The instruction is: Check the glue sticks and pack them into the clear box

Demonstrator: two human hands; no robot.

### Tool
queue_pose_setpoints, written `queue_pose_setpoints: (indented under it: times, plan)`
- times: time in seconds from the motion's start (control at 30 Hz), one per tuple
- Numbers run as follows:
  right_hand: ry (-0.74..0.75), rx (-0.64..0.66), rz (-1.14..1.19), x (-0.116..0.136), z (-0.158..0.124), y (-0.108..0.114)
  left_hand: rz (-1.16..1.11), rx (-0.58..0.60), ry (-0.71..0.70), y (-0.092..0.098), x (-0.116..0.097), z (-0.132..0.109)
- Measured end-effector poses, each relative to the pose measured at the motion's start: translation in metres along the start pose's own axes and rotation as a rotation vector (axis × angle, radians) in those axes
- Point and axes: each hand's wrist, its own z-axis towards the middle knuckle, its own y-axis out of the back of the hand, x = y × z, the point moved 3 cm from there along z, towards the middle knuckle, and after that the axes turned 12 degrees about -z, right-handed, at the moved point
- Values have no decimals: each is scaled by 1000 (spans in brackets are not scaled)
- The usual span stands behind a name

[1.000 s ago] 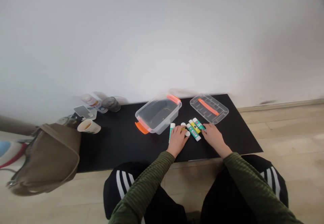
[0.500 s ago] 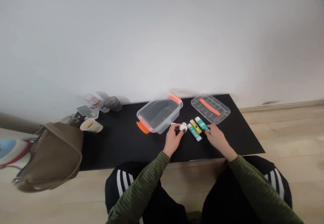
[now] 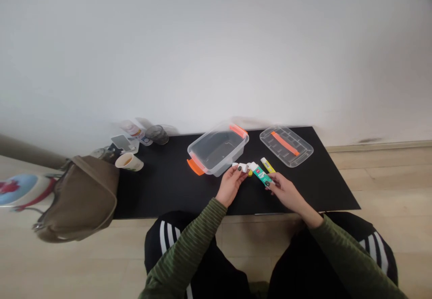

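Note:
My left hand [image 3: 230, 184] is closed round several small sticks whose white ends [image 3: 243, 167] point out past the fingers; they look like glue sticks, though their bodies are mostly hidden. Between the thumb and fingers of my right hand [image 3: 282, 191] is a teal-and-white glue stick [image 3: 260, 173], tilted with its white end close to my left fingers. A yellow glue stick [image 3: 267, 165] lies just behind it on the black table [image 3: 175, 186]. Beside my left fingertips a small yellow end [image 3: 250, 173] shows. Whether my right hand grips a second stick cannot be seen.
Behind my left hand stands a clear plastic box [image 3: 219, 152] with orange latches, lidless. Its clear lid [image 3: 286, 146] with an orange handle lies at the right. At the left are a paper cup [image 3: 129, 161] of drink, a grey jar [image 3: 157, 134], a white bottle [image 3: 137, 132] and a brown bag [image 3: 81, 195].
My right hand has taken hold of the teal glue stick and brought it left toward my left hand. The other teal stick no longer shows on the table. The view has shifted slightly.

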Motion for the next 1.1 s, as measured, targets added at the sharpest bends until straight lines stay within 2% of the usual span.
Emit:
queue_pose_setpoints:
  times: [0.27,0.4,0.57,0.73,1.1]
  plan:
    - [112,17,-135,5,-5,-4,-33,-17,42,-1,-4,-2]
    - [152,-21,-220,12,-7,-2,10,-2,72,-3,-6,-4]
    - [167,-92,-300,22,-9,3,62,-7,23,-4,-9,-7]
    - [168,-139,-303,26,-10,5,77,-12,14,-6,-8,-10]
    - [117,-135,-207,22,-11,5,116,7,9,-6,-11,-12]
